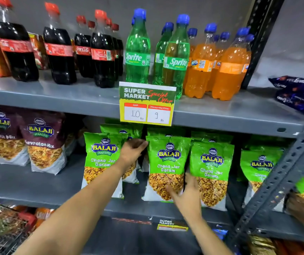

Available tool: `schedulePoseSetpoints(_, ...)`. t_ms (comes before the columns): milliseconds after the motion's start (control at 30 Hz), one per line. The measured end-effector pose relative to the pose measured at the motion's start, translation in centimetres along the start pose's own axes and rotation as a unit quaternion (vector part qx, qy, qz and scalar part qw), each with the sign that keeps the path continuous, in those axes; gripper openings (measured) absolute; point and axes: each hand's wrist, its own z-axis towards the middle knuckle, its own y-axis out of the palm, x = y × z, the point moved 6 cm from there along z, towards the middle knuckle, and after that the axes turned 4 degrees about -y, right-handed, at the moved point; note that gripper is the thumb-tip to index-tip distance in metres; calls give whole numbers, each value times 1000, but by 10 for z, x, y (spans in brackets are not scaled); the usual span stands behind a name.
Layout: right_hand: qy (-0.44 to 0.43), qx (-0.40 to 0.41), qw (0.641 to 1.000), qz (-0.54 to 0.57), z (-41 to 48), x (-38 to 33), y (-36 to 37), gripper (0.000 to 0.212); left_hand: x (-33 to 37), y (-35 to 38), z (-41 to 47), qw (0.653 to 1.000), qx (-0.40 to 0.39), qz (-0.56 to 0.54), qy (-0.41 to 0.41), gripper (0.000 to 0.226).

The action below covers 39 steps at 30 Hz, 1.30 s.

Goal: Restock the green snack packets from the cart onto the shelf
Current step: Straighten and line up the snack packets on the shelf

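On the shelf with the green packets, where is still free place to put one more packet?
Bare shelf lies between the maroon Navratan Mix packet and the leftmost green packet. A narrower gap sits behind the left hand, before the middle green packet that the right hand touches. From that packet rightward, packets stand crowded, rows behind them.

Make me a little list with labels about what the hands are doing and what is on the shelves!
left hand: left hand reaches between two green Chana Jor Garam snack packets, at their tops
right hand: right hand lies flat on the lower front of the middle green packet
packet row: green packets stand upright on the grey metal shelf
left neighbours: maroon Navratan Mix packets
shelf above: dark cola bottles, green Sprite bottles, orange Fanta bottles
sign: yellow price card, 10 and 9
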Motion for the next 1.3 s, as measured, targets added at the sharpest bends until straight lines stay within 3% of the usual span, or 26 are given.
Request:
schedulePoseSetpoints(133, 53, -23, 997, 59, -10, 15, 18, 98, 5, 2, 13, 997, 27, 71, 31, 19)
schedulePoseSetpoints(300, 38, -10, 997, 71, -4, 11, 21, 95, 7, -2, 19, 994, 53, 86, 39, 14)
schedulePoseSetpoints(467, 67, -23, 993, 99, 0, 14, 19, 84, -5, -4, 6, 998, 47, -20, 26, 6)
schedulePoseSetpoints(567, 132, -13, 967, 219, 9, 12, 11, 63, -36, 11, -28, 996, 4, -70, -54, 45)
schedulePoseSetpoints(633, 128, -23, 972, 195, 12, 8, 12, 60, -69, 30, -56, 993, -52, -36, -95, 51)
schedulePoseSetpoints(700, 120, -4, 983, 141, 10, 11, 20, 72, -92, 46, -79, 991, -86, -3, -100, 45)
schedulePoseSetpoints(800, 143, 20, 982, 125, 7, 15, 33, 100, -102, 55, -85, 994, -20, -33, -106, 44)
schedulePoseSetpoints(900, 144, 32, 978, 145, 10, 2, 33, 84, -103, 57, -72, 989, 2, -30, -142, 62)
schedulePoseSetpoints(1067, 144, 93, 967, 188, 20, 6, 38, 120, -101, 52, -54, 988, 43, -41, -139, 55)
schedulePoseSetpoints(1200, 131, 120, 966, 188, 24, -2, 28, 124, -105, 55, -47, 984, 78, -84, -133, 53)
schedulePoseSetpoints(1300, 119, 131, 968, 177, 31, -4, 25, 113, -99, 57, -39, 977, 121, -136, -112, 39)
